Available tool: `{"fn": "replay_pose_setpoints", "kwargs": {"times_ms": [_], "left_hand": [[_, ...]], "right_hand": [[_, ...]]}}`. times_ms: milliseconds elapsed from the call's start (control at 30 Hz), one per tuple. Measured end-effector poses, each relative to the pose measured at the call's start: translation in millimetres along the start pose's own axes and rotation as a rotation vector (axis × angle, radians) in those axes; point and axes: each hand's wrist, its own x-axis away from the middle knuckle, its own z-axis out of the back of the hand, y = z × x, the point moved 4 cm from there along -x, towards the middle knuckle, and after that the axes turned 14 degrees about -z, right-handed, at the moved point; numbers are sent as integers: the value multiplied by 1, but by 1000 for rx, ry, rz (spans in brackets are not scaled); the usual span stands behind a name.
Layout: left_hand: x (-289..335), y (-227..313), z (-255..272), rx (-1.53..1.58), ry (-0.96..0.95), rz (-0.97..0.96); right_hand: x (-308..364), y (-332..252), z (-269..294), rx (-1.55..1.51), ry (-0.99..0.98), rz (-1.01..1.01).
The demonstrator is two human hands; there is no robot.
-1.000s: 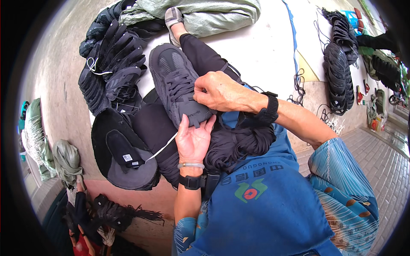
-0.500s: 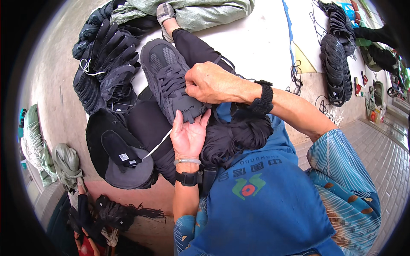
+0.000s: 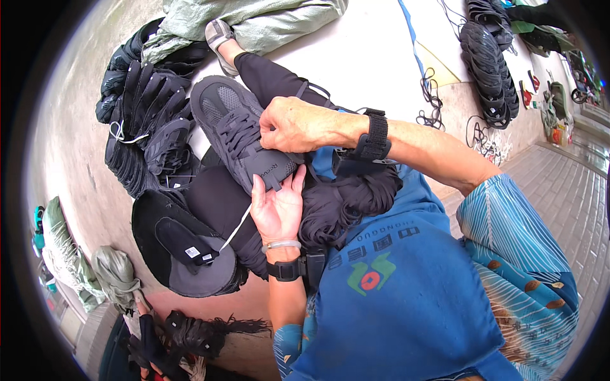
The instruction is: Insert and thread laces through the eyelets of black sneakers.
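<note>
A dark grey shoe upper [image 3: 222, 114] with a mesh toe lies tilted across my lap, toe pointing away and to the left. Black lace [image 3: 240, 134] crosses its front in several rows. My left hand [image 3: 277, 206], palm up, cups the tongue end with the thumb on one side and fingers on the other. Above it, my right hand [image 3: 292, 127] is closed at the right edge of the lacing; its fingertips are turned under, so what they pinch is hidden. A bundle of black laces [image 3: 346, 203] rests on my blue apron [image 3: 394, 305], beneath my right wrist.
Stacked black uppers [image 3: 143, 101] fill the far left, and another row [image 3: 489, 73] stands at the far right. Nearer left lie black shoe pieces [image 3: 184, 247] with a white string. Loose laces [image 3: 431, 101] lie on the floor. A pale green sack [image 3: 273, 25] sits at the back.
The view has shifted slightly, moving the surroundings within the picture. Both hands keep nearly the same places on the upper, and the right stays closed by the lacing.
</note>
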Motion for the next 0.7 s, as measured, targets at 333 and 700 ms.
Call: {"fn": "replay_pose_setpoints", "kwargs": {"times_ms": [333, 700], "left_hand": [[0, -4, 5, -39, -54, -5], [0, -4, 1, -60, -63, -10]], "right_hand": [[22, -16, -4, 246, 236, 195], [8, 7, -11, 55, 206, 37]]}}
